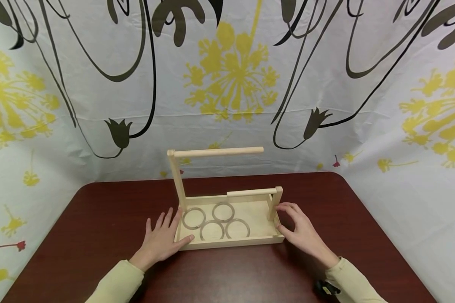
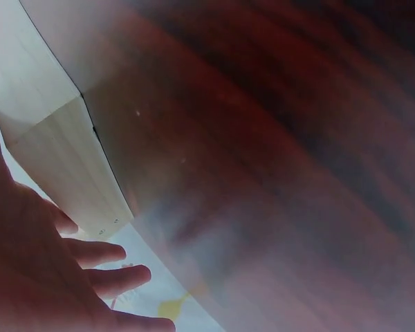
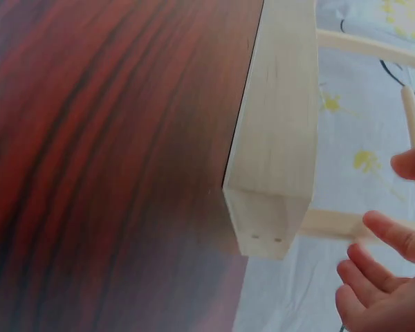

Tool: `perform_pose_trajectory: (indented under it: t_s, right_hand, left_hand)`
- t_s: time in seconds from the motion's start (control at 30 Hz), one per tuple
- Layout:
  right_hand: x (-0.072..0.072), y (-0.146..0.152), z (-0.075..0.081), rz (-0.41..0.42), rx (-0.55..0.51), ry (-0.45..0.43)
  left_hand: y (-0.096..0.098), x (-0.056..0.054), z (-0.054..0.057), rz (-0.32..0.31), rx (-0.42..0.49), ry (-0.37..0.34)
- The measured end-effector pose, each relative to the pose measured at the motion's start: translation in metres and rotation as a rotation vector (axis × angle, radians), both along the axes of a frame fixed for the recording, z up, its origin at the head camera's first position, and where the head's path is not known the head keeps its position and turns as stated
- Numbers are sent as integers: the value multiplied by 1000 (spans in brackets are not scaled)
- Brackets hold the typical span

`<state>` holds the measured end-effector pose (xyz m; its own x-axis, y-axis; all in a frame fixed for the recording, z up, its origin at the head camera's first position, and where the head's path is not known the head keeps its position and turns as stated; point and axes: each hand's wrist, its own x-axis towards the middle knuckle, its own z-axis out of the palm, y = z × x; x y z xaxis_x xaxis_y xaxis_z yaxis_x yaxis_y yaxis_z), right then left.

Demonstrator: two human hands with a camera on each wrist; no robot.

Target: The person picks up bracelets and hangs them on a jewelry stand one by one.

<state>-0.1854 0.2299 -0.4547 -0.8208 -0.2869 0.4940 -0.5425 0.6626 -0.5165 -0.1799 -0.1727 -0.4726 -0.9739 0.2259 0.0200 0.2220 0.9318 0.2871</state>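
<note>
Tray (image 1: 231, 243) sits at lower centre of the head frame, on the dark red table (image 1: 231, 275). Key relation: it lies between the hands, long axis running roughly left to right, nearly hand to hand, with 1 hand at each short end. The left hand (image 1: 160, 242) looks marginally closer, its thumb lying over the tray's lower left corner. The right hand (image 1: 302, 230) is at the right end, fingertips beside the short post (image 1: 275, 205).

Hands: left spread, fingers straight, pinching nothing. Right loosely curved, thumb parted from the fingers; whether its fingertips touch the wood, cannot tell.

In the tray: 4 rings (image 1: 223, 221), in its left and middle parts, so nearer the left hand. The tall post (image 1: 177, 176) rises at the left end, its long rod (image 1: 220, 152) pointing right; the short rod (image 1: 250, 192) points left from the short post. Patterned cloth (image 1: 231, 134) hangs behind.

Between views: only the head frame shows the rings. Each wrist frame shows the tray's outer end face with 2 small dark marks, hidden from above; the right wrist frame also shows the thumb-to-finger gap plainly.
</note>
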Motion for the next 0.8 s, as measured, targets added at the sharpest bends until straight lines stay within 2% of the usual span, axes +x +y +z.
perform_pose_trajectory:
  t_s: [0.3, 0.57, 0.8]
  right_hand:
    - [9, -10, 5, -70, -38, 36]
    - [12, -16, 8, -13, -48, 53]
    - [10, -27, 5, 46, -58, 14]
  left_hand:
    - [0, -1, 0, -22, 25, -19]
    - [-1, -3, 2, -40, 40, -51]
    - [-1, -6, 0, -91, 90, -28]
